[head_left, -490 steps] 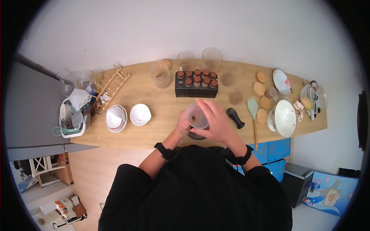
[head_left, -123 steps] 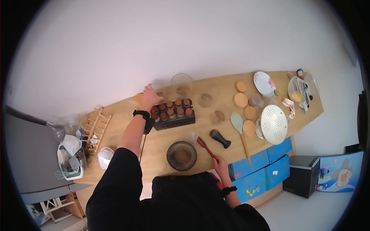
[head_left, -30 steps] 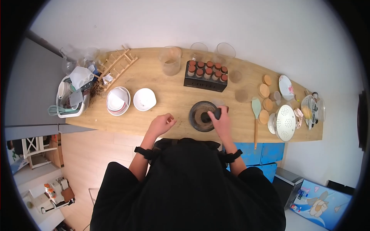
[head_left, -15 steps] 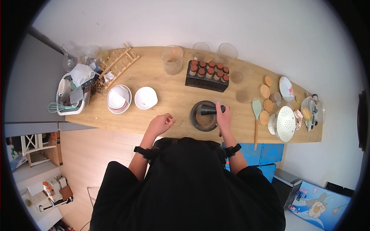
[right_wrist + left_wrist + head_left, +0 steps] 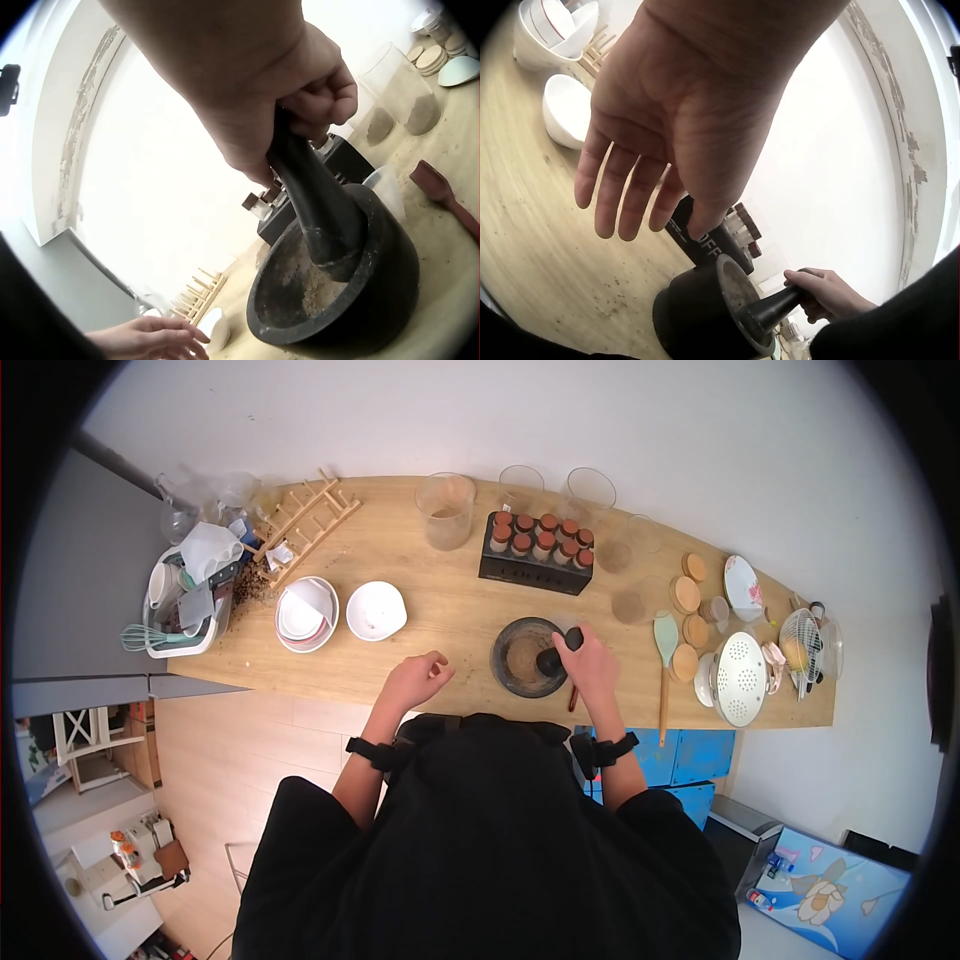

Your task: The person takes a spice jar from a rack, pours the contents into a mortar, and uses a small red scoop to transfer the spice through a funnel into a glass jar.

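Note:
A dark stone mortar [image 5: 507, 678] stands near the table's front edge, with brown powder [image 5: 319, 292] inside. My right hand [image 5: 592, 668] grips the upper end of a black pestle [image 5: 319, 195], whose lower end leans against the mortar's inner wall. To the mortar's left, my left hand [image 5: 418, 680] hangs over the table, holding nothing; its fingers [image 5: 634, 187] are loosely extended in the left wrist view. Beside the mortar in the right wrist view lie a dark red scoop [image 5: 433, 181] and a small clear cup [image 5: 387, 192].
Behind the mortar stands a black rack [image 5: 530, 573] of red-capped vials. White bowls [image 5: 377, 611] sit at left, near a wooden rack [image 5: 312, 525]. Clear containers [image 5: 445, 510] line the back. A green spatula [image 5: 665, 640], wooden lids [image 5: 684, 663] and a white colander [image 5: 740, 680] are at right.
Since half a second ago, the pestle's top has swung from lying leftward over the mortar to its right side, my right hand shifting slightly right. My left hand stays nearly still.

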A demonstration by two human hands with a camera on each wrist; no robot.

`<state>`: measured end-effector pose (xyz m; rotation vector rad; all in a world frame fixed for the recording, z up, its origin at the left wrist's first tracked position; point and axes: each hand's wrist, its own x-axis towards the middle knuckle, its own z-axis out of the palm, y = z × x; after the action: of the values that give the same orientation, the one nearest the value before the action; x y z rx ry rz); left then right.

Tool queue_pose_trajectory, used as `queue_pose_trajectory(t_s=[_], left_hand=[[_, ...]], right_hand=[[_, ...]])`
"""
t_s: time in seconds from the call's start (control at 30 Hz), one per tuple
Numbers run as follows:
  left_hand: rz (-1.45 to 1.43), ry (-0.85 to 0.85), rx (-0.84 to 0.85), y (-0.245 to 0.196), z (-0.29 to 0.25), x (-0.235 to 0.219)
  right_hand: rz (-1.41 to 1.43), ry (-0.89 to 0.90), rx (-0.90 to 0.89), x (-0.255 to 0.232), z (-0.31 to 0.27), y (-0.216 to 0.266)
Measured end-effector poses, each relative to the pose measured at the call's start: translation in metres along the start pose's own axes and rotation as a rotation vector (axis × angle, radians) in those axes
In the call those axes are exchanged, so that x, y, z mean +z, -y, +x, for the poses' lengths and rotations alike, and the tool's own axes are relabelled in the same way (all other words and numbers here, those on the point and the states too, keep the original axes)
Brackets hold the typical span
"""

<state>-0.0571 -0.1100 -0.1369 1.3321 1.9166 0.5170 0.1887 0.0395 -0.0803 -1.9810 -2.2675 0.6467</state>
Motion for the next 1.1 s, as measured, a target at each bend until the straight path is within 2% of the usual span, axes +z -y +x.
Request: queue_pose_trajectory(t_s=[0.17, 0.37, 0.43, 0.47, 0.53, 0.67, 0.73, 0.8, 0.87, 0.93, 0.97, 1.03, 1.1], left_hand=[[0.013, 0.01, 0.001, -0.001, 0.002, 0.0], [0.01, 0.021, -0.005, -0.002, 0.001, 0.001], [0.01, 0.021, -0.006, -0.002, 0.001, 0.003], [0.005, 0.022, -0.011, -0.002, 0.001, 0.003], [0.003, 0.022, -0.011, -0.001, 0.001, 0.003], [-0.035, 0.045, 0.037, -0.004, 0.015, 0.005], [-0.038, -0.008, 0.112, -0.01, 0.029, 0.002], [-0.015, -0.073, 0.138, -0.041, 0.043, -0.013], [0.001, -0.129, 0.16, -0.064, 0.063, -0.017], [0.142, -0.378, 0.439, -0.077, 0.096, -0.014], [0.143, -0.385, 0.446, -0.088, 0.111, -0.015], [0.4, -0.508, 0.665, -0.109, 0.142, -0.018], [0.51, -0.519, 0.686, -0.123, 0.177, -0.017]], right_hand=[[0.005, 0.063, 0.007, 0.018, 0.007, -0.007], [0.21, 0.136, 0.076, 0.038, 0.02, -0.01], [0.286, 0.047, 0.037, 0.047, 0.022, -0.011], [0.285, 0.048, 0.035, 0.046, 0.023, -0.012], [0.238, 0.159, -0.064, 0.038, 0.024, -0.013], [0.199, 0.084, -0.129, 0.026, 0.023, -0.026], [0.585, -0.003, -0.209, 0.039, 0.032, -0.059], [0.953, 0.195, 0.299, -0.003, 0.009, -0.055], [1.287, 0.15, 0.378, 0.005, 0.0, -0.094], [1.482, 0.056, 0.484, 0.015, -0.011, -0.127], [1.485, 0.051, 0.475, 0.018, -0.016, -0.139], [1.59, -0.098, 0.652, 0.025, -0.026, -0.16], [1.606, -0.138, 0.705, 0.035, -0.029, -0.181]])
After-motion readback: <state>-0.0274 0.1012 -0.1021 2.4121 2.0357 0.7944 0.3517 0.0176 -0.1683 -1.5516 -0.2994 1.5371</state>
